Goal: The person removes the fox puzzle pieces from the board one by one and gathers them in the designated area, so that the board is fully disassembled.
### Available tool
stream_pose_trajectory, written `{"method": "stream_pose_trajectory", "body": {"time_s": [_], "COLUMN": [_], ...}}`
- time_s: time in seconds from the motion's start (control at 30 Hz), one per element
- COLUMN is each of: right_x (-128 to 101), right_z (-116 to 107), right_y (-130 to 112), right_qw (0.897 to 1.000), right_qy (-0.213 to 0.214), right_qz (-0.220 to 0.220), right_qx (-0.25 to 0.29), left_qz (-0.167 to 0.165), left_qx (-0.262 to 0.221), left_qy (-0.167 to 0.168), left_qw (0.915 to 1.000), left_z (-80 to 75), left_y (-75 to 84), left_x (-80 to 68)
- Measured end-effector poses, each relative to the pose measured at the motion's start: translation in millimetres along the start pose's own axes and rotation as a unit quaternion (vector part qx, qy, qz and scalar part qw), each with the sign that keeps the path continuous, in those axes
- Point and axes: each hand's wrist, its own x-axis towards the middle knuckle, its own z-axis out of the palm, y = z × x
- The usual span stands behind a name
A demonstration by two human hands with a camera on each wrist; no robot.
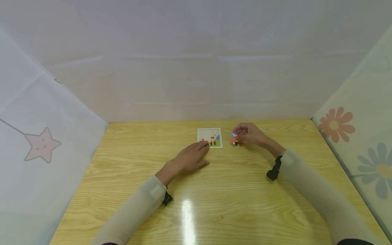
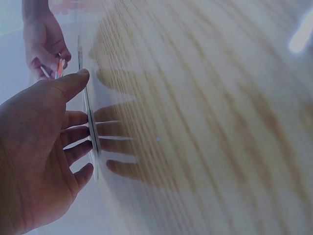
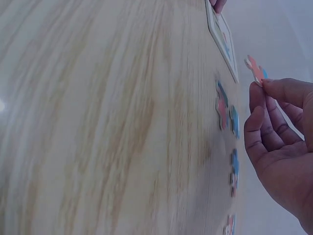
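A white-framed puzzle tray lies flat near the back of the table, with pieces of a coloured picture filling its lower part. My left hand rests its outstretched fingers on the tray's lower left edge. In the left wrist view these fingers meet the thin edge of the tray. Right of the tray, my right hand pinches a puzzle piece, pink-red with some blue, between thumb and forefinger. It is held above the tabletop. Under that hand lie several loose puzzle pieces, partly hidden in the head view.
Several more loose pieces lie in a row to the right of the tray. The wooden table meets a pale cloth wall at the back. Printed side panels stand left and right.
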Motion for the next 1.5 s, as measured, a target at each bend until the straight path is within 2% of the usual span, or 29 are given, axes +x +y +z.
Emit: {"method": "stream_pose_trajectory", "body": {"time_s": [0.23, 0.73, 0.9, 1.0, 1.13, 1.23, 1.5], "right_x": [-14, -37, -43, -49, -49, -46, -45], "right_z": [-13, -37, -39, -38, -38, -40, -39], "right_y": [6, 24, 26, 14, 17, 31, 30], "right_qw": [0.999, 0.998, 0.997, 0.997, 0.995, 0.993, 0.988], "right_qy": [0.008, 0.017, 0.019, 0.016, 0.014, 0.017, 0.02], "right_qz": [-0.013, 0.013, 0.015, 0.022, 0.027, 0.021, 0.007], "right_qx": [-0.029, -0.06, -0.07, -0.079, -0.099, -0.117, -0.155], "left_qz": [0.002, 0.008, 0.003, 0.003, 0.005, 0.006, 0.008], "left_qx": [0.007, 0.009, 0.008, 0.01, 0.007, 0.004, 0.004], "left_qy": [0.0, 0.0, -0.005, -0.005, -0.002, 0.0, -0.005], "left_qw": [1.0, 0.9999, 1.0, 0.9999, 1.0, 1.0, 0.9999], "left_z": [-1.0, -1.3, -0.6, -0.2, -0.4, -1.0, 1.0], "left_y": [0.5, 0.7, 0.7, 0.4, 0.6, 0.6, -0.5], "left_x": [-1.2, -2.0, -2.4, -3.0, -3.3, -3.9, -3.8]}}
